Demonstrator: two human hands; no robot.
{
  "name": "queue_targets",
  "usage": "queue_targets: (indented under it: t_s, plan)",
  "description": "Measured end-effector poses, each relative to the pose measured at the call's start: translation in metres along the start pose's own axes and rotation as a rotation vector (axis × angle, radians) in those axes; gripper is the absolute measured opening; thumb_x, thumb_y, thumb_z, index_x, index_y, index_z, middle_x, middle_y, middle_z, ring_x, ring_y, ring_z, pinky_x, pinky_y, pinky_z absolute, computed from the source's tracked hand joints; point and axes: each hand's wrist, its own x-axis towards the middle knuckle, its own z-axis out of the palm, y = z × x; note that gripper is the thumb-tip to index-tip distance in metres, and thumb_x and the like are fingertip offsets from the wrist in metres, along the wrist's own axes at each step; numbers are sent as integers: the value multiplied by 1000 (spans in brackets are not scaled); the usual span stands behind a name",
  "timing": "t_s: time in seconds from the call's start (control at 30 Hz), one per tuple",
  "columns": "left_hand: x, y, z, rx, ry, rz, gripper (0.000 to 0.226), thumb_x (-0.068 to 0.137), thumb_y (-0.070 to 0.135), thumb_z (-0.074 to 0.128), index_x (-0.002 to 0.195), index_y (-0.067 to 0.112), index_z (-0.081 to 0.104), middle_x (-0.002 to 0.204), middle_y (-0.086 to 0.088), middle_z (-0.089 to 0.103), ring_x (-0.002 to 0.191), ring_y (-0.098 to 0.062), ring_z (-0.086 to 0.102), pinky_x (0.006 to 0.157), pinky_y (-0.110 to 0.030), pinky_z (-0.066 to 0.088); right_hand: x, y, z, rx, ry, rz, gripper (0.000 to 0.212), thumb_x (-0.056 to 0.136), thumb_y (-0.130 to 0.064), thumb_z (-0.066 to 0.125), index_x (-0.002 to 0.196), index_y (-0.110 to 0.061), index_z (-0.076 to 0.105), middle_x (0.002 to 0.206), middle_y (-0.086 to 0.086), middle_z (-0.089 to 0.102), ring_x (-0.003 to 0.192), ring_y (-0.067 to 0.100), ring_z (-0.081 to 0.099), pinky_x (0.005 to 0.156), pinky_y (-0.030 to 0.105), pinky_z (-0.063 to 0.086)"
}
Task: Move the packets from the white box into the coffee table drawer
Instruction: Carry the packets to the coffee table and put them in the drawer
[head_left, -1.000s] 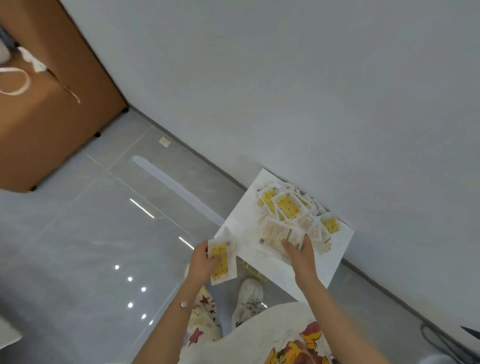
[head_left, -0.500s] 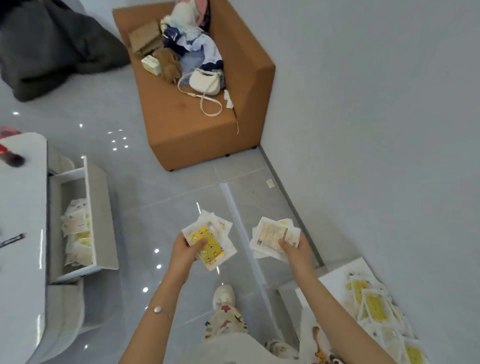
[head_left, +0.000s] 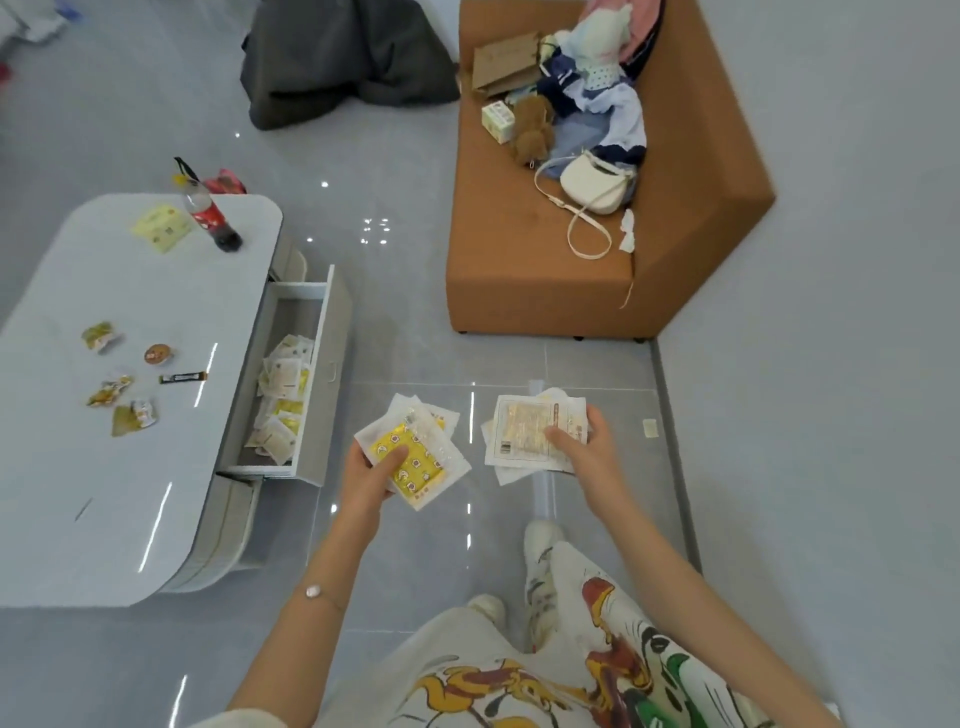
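- The white coffee table stands on the left, and its left edge is cut off.
- Its drawer is pulled out, with packets piled inside.
- The left hand grips a yellow packet stack. The lower ones are mostly hidden.
- The right hand grips a pale packet stack. Its print is too blurry to read.
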Motion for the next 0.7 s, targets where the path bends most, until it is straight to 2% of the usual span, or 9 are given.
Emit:
queue_targets:
  t_s: [0.13,0.2,0.33,0.4,0.53,0.6,0.7]
  plan:
    - [33,22,4,-57,96,13,42,87,10,68,125,12,51,115,-11,67,99,-29,68,72,-41,56,57,-28,16,17,-88,20,30,87,-7,67,110,-23,55,111,4,65,99,19,66,77,37,59]
    - [50,33,11,-97,143,30,39,87,9,67,123,13,53,114,-11,68,99,-29,68,77,-45,57,90,-46,24,10,-144,28,32,86,-7,68,111,-24,56,111,4,66,96,19,67,74,37,60]
    - [81,56,30,-230,254,39,30,88,9,66,112,24,54,111,-5,68,99,-26,67,86,-50,53,149,-84,41,-58,-263,-7,35,87,-5,67,116,-20,53,106,2,66,91,15,67,58,21,56]
    - [90,65,36,-294,326,36,29,88,8,65,105,28,54,108,-2,68,99,-26,67,86,-49,53,171,-98,53,-90,-322,-1,38,87,-7,67,121,-16,53,109,3,66,95,17,67,61,25,58]
    - [102,76,32,-429,448,30,29,88,8,66,108,25,54,109,-3,69,97,-25,68,82,-48,56,205,-119,85,-175,-435,16,39,87,-9,67,123,-14,52,115,7,66,101,23,67,76,42,60]
    - [109,77,25,-475,508,27,32,88,8,66,115,20,54,111,-5,69,98,-26,68,82,-48,56,219,-131,105,-214,-484,19,40,87,-9,67,124,-13,52,114,6,66,102,23,66,76,42,60]
    - [121,82,12,-529,589,30,42,88,7,66,126,14,50,114,-6,68,98,-25,68,76,-44,58,236,-148,139,-252,-550,11,38,88,-7,66,123,-12,52,109,1,66,100,21,66,69,34,61]
